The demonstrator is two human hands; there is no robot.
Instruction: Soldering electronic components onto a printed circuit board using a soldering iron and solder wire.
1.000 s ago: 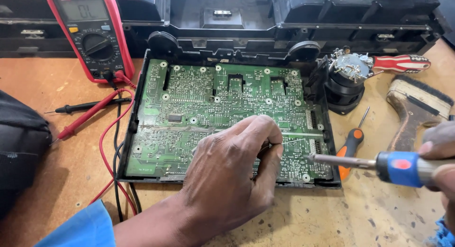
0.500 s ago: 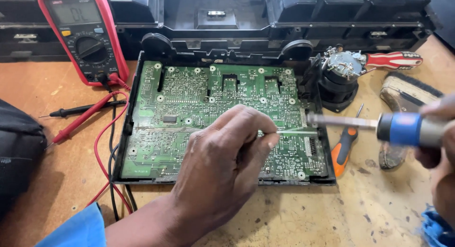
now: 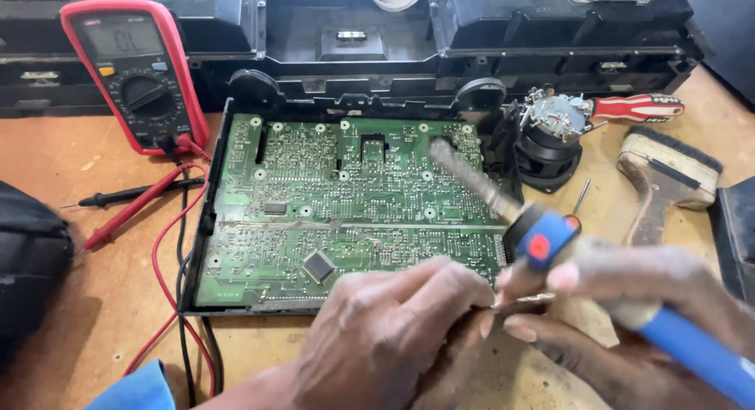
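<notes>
Soldering iron (image 3: 550,237) now lifted off the circuit board (image 3: 346,205), tip raised and tilted; right hand (image 3: 629,300) grips its blue handle; left hand (image 3: 393,339), withdrawn to the board's near edge, pinches something small beside it.

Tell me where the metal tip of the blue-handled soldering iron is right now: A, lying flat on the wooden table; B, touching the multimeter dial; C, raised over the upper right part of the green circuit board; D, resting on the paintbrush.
C: the soldering iron, held in the right hand, angles up and left, its blurred tip over the upper right of the green circuit board, far from the multimeter.
</notes>
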